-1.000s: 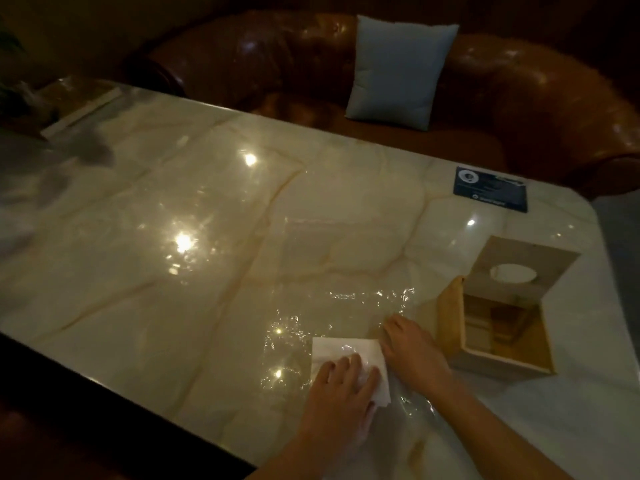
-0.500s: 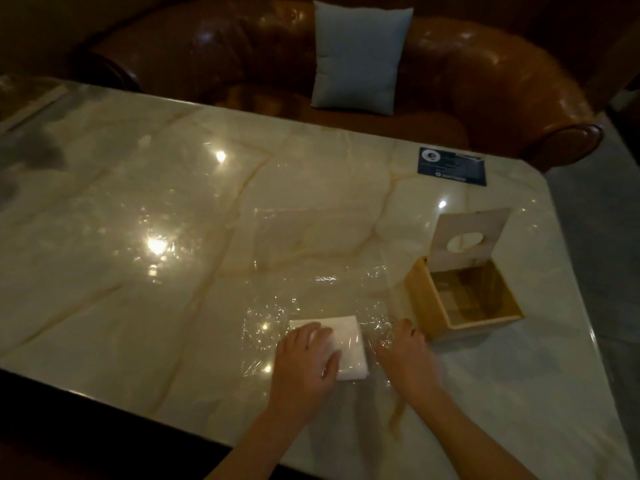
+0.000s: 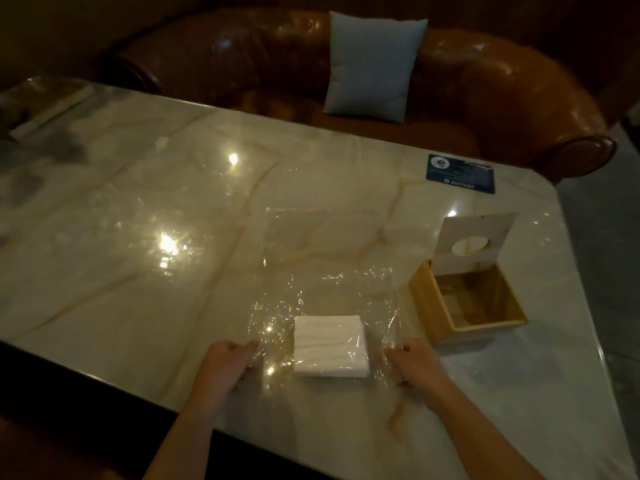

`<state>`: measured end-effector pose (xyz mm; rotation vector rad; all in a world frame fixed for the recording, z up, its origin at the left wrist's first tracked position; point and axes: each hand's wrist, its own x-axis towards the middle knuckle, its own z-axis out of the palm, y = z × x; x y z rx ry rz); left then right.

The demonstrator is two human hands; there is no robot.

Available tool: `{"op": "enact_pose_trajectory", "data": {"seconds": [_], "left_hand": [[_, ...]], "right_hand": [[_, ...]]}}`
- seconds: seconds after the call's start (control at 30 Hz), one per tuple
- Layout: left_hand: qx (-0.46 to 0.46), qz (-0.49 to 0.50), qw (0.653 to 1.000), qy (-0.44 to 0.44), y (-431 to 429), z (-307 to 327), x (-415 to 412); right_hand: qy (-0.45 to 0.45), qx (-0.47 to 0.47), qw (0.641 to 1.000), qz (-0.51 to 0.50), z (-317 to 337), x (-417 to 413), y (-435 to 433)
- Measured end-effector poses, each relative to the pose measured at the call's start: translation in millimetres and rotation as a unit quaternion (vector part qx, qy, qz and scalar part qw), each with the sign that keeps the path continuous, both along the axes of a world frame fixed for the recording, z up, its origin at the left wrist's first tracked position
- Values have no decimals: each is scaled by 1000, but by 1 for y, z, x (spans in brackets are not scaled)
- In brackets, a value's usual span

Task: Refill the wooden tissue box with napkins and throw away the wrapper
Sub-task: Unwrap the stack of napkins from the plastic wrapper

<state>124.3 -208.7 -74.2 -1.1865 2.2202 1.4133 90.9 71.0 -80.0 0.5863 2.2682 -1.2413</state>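
Observation:
A white stack of napkins lies inside a clear plastic wrapper on the marble table near its front edge. My left hand pinches the wrapper's near left edge. My right hand pinches its near right edge. The napkins sit between both hands, untouched. To the right stands the wooden tissue box, its lid with a round hole flipped upright. The box's inside looks empty.
A dark blue card lies flat on the table behind the box. A brown leather sofa with a grey cushion runs along the far side. The table's corner is cut off at the right.
My left hand lifted off the napkin stack and moved to the wrapper's left edge. My right hand shifted to the wrapper's right edge. Both now grip the plastic. The view shifted.

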Motion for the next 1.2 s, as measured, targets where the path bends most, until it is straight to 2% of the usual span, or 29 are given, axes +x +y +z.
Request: {"op": "enact_pose_trajectory", "data": {"seconds": [0.17, 0.33, 0.53, 0.8, 1.0, 1.2], "left_hand": [[60, -13, 998, 6, -8, -2, 8], [57, 3, 997, 54, -4, 2, 8], [77, 25, 991, 103, -5, 16, -2], [178, 62, 977, 96, -12, 59, -43], [231, 52, 964, 118, -15, 88, -66], [239, 15, 955, 172, -18, 110, -78]], "right_hand": [[-44, -112, 991, -52, 6, 1, 2], [-28, -153, 986, -57, 14, -4, 1], [-19, -153, 987, -53, 33, -18, -1], [-2, -206, 976, -74, 69, -59, -6], [-17, -252, 964, -88, 90, -79, -7], [27, -259, 964, -61, 115, -87, -3]]}}
